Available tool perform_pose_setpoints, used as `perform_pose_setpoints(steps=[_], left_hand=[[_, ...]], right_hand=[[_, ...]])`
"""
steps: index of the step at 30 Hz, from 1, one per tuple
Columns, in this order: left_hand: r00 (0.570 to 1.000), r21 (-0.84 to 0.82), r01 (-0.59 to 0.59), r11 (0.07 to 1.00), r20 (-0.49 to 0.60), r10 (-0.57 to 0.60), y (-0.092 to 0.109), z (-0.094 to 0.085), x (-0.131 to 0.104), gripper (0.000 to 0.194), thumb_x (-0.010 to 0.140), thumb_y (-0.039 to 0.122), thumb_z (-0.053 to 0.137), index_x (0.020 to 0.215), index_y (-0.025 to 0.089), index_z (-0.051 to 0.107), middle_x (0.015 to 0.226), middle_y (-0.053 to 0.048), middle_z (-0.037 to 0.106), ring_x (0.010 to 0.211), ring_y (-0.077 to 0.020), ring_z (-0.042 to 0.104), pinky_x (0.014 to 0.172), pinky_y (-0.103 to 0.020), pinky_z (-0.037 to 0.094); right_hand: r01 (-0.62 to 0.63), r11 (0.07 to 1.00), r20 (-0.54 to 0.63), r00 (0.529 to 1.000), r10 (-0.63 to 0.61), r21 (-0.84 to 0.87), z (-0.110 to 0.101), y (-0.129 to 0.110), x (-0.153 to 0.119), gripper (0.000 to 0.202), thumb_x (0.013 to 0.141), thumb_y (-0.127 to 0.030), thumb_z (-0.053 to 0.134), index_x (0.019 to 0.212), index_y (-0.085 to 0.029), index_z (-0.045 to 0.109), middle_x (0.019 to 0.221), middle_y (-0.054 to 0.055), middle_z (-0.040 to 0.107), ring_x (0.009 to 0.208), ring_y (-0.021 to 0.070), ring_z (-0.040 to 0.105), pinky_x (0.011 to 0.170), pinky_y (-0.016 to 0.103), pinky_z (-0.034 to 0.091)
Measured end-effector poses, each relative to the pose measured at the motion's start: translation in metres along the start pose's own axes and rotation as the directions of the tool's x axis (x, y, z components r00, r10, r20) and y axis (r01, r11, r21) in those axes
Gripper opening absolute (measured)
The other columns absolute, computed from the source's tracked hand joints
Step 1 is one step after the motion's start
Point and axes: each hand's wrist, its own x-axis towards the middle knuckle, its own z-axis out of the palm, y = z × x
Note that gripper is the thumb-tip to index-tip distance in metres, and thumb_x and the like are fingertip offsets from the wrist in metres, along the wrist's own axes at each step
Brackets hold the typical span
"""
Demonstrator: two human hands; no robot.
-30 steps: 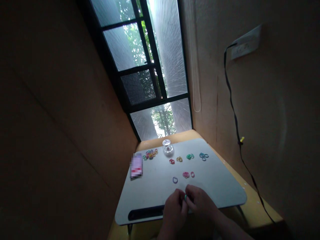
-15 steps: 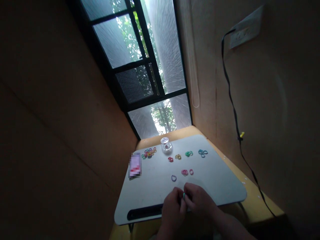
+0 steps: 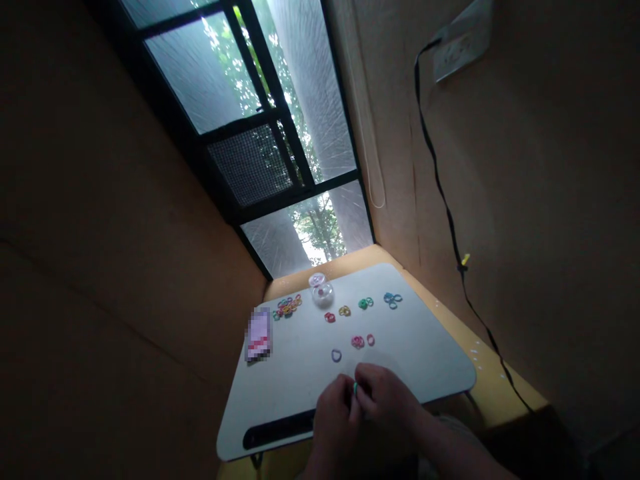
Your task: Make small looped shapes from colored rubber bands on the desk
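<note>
My left hand point(image 3: 334, 412) and my right hand point(image 3: 384, 395) meet above the front edge of the white lap desk point(image 3: 295, 373). Between their fingertips a small green hair tie point(image 3: 355, 388) shows, pinched from both sides; part of it is hidden by the fingers. Just beyond them on the desk lies a lilac hair tie point(image 3: 337, 355). Near it are a bunch of pink hair ties point(image 3: 357, 342) and a single pink one point(image 3: 371, 340). Farther back, red point(image 3: 330, 317), yellow point(image 3: 345, 311), green point(image 3: 363, 303) and blue hair ties point(image 3: 393, 300) sit in separate groups.
A mixed pile of hair ties point(image 3: 287, 306) lies at the back left, beside a blurred pink-and-lilac packet point(image 3: 259, 335). A clear round container point(image 3: 323, 294) stands at the back with its lid raised. A black cord point(image 3: 440, 180) hangs down the right wall.
The camera view has shifted, so the desk and hands appear a little farther left. Both hands still hold the green hair tie, with hardly any finger movement.
</note>
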Motion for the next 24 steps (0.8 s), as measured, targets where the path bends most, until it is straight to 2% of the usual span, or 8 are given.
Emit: perform_pose_setpoints(steps=[7, 24], left_hand=[[1.0, -0.002, -0.019, 1.0, 0.003, 0.019, -0.001, -0.002, -0.002, 0.011, 0.086, 0.023, 0.049, 0.077, 0.019, 0.053, 0.072, 0.0, 0.059, 0.067, -0.0149, 0.052, 0.061, -0.026, 0.031], [0.996, -0.166, -0.06, 0.984, -0.076, 0.048, -0.008, -0.007, -0.004, 0.009, 0.081, 0.013, 0.05, 0.081, 0.019, 0.057, 0.076, 0.001, 0.06, 0.07, -0.0136, 0.054, 0.065, -0.025, 0.035]], right_hand=[[-0.003, 1.0, 0.001, 1.0, 0.003, -0.014, 0.005, 0.004, 0.0, 0.008, 0.077, -0.018, 0.05, 0.072, -0.02, 0.045, 0.068, -0.002, 0.054, 0.063, 0.0131, 0.046, 0.059, 0.025, 0.029], [0.004, 0.987, -0.007, 1.0, -0.005, -0.161, 0.014, 0.003, 0.0, 0.011, 0.082, -0.021, 0.046, 0.071, -0.021, 0.043, 0.069, -0.001, 0.056, 0.064, 0.0143, 0.049, 0.06, 0.026, 0.031]])
